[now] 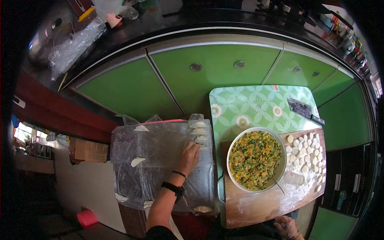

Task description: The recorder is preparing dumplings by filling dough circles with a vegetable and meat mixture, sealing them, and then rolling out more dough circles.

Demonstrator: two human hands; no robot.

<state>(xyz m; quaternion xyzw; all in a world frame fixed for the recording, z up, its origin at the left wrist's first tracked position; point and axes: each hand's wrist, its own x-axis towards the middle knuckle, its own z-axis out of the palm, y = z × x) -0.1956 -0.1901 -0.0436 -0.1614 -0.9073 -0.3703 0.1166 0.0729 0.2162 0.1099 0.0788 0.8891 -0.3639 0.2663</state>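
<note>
My left hand [190, 156], with a black band and a dark bracelet on the wrist, reaches over a plastic-covered surface [168, 177]. Its fingertips are at the lowest dumpling [204, 147] of a short column of folded dumplings [198, 131]; whether they grip it cannot be made out. Below the wooden board's near edge, my right hand [285, 225] is loosely curled, with no object visible in it. A large white bowl [228, 162] of chopped vegetable filling [255, 159] stands on the board, a thin metal utensil handle [277, 185] leaning out. Small dough pieces [304, 150] lie right of it.
A floured wooden board [249, 210] rests on a green flowered table [258, 105], where a cleaver [300, 107] lies. A clear glass [295, 179] is beside the bowl. More dumplings [138, 162] are scattered on the plastic. Green cabinets [216, 72] stand behind, beneath a dark counter [180, 21].
</note>
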